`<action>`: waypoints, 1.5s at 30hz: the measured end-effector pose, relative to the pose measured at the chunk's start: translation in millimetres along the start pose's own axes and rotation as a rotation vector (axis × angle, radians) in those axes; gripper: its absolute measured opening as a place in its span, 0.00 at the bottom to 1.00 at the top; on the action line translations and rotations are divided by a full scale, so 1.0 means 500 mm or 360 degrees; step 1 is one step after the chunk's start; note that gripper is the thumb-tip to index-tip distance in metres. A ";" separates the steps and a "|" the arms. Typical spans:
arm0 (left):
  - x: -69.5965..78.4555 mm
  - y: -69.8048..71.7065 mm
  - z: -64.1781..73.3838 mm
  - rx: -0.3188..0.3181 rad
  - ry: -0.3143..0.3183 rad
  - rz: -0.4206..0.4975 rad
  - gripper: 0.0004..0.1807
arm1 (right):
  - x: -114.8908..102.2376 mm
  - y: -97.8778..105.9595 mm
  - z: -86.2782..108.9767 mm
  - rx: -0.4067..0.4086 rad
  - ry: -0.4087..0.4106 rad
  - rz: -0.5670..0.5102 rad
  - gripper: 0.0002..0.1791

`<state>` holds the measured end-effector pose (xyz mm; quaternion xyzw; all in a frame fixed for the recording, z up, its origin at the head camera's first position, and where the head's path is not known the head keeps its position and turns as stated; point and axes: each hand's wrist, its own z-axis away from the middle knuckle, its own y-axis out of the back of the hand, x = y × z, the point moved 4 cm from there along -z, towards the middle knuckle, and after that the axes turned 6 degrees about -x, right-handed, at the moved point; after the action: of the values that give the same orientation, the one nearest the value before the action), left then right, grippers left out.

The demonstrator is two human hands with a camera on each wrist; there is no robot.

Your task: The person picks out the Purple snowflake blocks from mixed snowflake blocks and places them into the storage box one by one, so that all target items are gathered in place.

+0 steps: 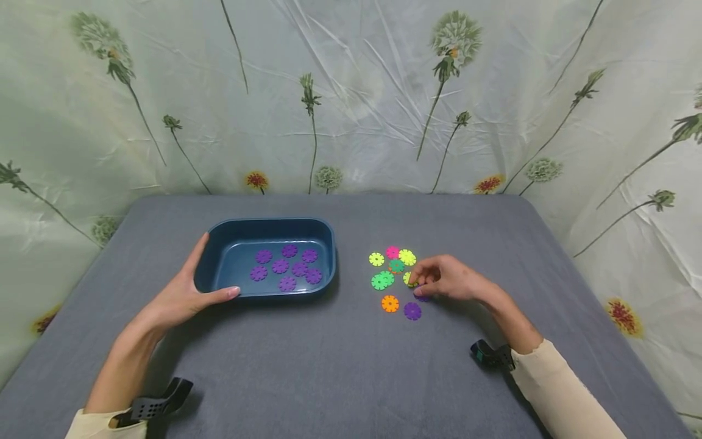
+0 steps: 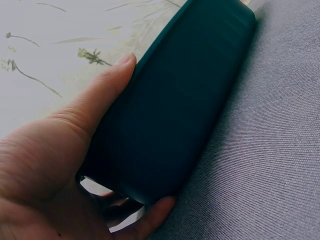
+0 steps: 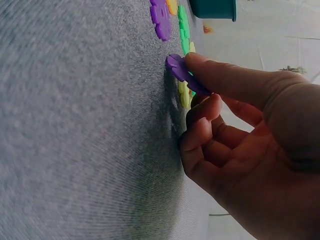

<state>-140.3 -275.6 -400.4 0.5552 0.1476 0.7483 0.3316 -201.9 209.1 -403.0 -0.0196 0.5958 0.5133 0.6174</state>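
My left hand [image 1: 183, 291] grips the left end of a blue plastic tub [image 1: 331, 259], its thumb along the front rim and the fingers round the end wall. Several purple notched discs [image 1: 280, 266] lie on the tub's floor. In the left wrist view the tub's side [image 2: 165, 110] fills the middle. To the right, my right hand [image 1: 452, 279] pinches one purple notched disc [image 3: 181, 72] between thumb and fingers; the disc is tilted up in the right wrist view. Beside that hand another purple disc [image 1: 412, 311] lies flat on the cloth.
Several loose discs lie left of my right hand: orange [image 1: 390, 303], green [image 1: 379, 281], yellow [image 1: 376, 259] and pink [image 1: 392, 251]. A grey cloth [image 1: 329, 372] covers the table. Behind it hangs a flower-print curtain [image 1: 373, 122]. Black straps [image 1: 159, 402] sit at both wrists.
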 end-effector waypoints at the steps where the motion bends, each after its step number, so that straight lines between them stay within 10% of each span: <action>1: 0.000 0.000 0.000 0.0004 -0.0003 -0.0001 0.72 | 0.000 0.000 0.000 0.0001 0.0003 0.0003 0.07; 35: -0.003 -0.005 0.002 0.0024 -0.0025 0.0013 0.71 | 0.004 -0.012 -0.022 0.0230 0.0021 -0.0398 0.11; 45: -0.003 -0.003 0.004 0.0013 -0.0013 0.0039 0.71 | -0.031 -0.024 -0.047 0.0378 0.0089 -0.0076 0.07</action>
<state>-137.7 -275.7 -401.9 0.5614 0.1424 0.7494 0.3209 -207.1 179.0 -405.3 0.0251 0.6687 0.4235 0.6106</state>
